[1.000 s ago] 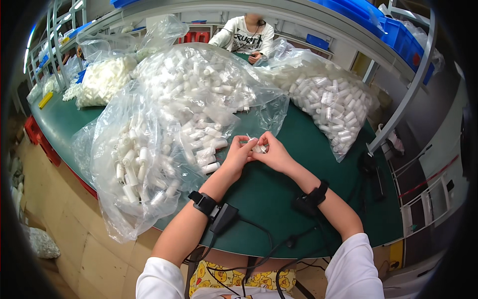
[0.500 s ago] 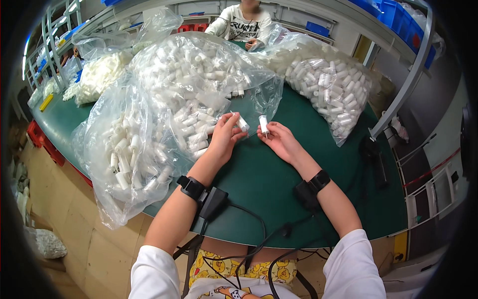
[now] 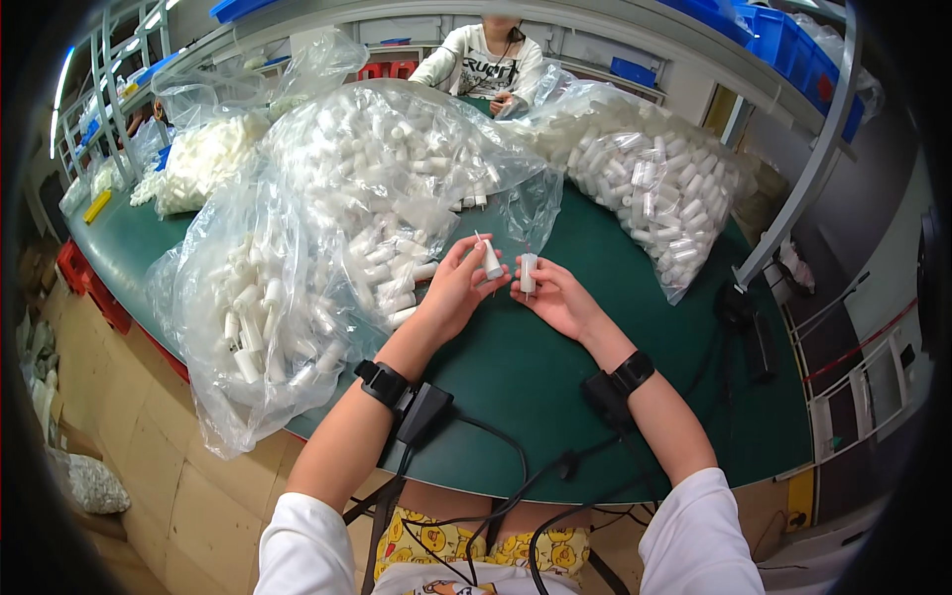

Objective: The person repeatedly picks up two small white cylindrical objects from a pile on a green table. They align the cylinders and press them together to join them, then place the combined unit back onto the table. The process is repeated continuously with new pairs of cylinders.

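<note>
- My left grip (image 3: pixel 459 286) has thumb and fingers closed around a white cylinder (image 3: pixel 491 258); it tilts, with a thin pin-like end pointing upward.
- My right grip (image 3: pixel 563 299) pinches a second white piece (image 3: pixel 528 274) by its sides, nearly upright, with a slim pin showing below it.
- Both pieces are in the air over the green table (image 3: pixel 585 416), just beside each other but apart.
- I judge them light and stiff, probably hard plastic; the smooth sides could slip on dry fingertips.
- I would take hold around the middle of the barrel; the thin pins look easiest to bend, so I'd keep pressure off them.
- Similar pieces fill a clear bag (image 3: pixel 535 203) beyond my left grip and another sack (image 3: pixel 615 104) farther right; that film looks soft and slick.
- I can read no label or brand on either held piece; they're too small here.
- Dark lettering (image 3: pixel 488 71) crosses the white top of a co-worker (image 3: pixel 454 61) across the table.
</note>
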Demonstrator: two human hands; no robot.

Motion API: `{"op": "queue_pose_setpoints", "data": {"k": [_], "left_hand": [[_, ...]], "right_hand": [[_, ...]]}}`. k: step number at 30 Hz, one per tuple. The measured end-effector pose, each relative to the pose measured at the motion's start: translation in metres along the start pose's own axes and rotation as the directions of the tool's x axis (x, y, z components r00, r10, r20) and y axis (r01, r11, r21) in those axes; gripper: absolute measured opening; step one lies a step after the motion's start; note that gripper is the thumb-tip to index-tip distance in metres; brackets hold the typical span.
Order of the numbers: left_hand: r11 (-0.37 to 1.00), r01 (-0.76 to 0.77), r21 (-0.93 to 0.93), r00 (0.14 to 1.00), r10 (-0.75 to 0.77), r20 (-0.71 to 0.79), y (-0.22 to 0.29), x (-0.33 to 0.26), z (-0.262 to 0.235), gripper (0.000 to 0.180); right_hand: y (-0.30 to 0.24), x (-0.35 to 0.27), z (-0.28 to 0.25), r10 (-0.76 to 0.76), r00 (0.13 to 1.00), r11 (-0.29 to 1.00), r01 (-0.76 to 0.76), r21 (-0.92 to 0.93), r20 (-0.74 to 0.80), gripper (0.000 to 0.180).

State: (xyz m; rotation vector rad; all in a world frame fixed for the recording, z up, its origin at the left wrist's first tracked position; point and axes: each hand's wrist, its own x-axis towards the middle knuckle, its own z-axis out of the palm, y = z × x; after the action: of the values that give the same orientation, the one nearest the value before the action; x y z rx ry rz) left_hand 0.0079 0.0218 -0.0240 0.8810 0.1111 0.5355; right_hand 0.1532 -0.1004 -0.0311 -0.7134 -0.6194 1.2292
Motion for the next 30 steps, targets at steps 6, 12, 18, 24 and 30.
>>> {"op": "queue_pose_setpoints", "data": {"k": [6, 12, 18, 24, 30], "left_hand": [[1.0, 0.023, -0.001, 1.0, -0.023, 0.008, -0.001, 0.002, 0.001, 0.03], [0.999, 0.046, 0.013, 0.999, -0.046, -0.001, -0.001, 0.0, -0.002, 0.029], [0.998, 0.059, 0.03, 0.998, -0.059, -0.009, -0.003, 0.002, -0.002, 0.028], [0.997, 0.064, 0.032, 0.998, -0.064, -0.013, -0.003, 0.001, -0.001, 0.028], [0.995, 0.088, 0.046, 0.996, -0.087, -0.02, -0.003, 0.001, 0.002, 0.028]], "right_hand": [[-0.001, 0.0, -0.003, 0.007, 1.0, 1.0, -0.007, 0.028, -0.011, 0.02], [-0.002, 0.001, 0.003, 0.035, 0.998, 0.999, -0.037, 0.029, 0.055, 0.027], [-0.002, 0.004, -0.007, 0.074, 0.992, 0.997, -0.073, -0.013, 0.1, 0.033], [0.0, 0.004, -0.004, 0.08, 0.994, 0.996, -0.082, 0.029, 0.072, 0.031], [-0.001, 0.002, -0.004, 0.081, 0.992, 0.997, -0.081, -0.001, 0.094, 0.03]]}}
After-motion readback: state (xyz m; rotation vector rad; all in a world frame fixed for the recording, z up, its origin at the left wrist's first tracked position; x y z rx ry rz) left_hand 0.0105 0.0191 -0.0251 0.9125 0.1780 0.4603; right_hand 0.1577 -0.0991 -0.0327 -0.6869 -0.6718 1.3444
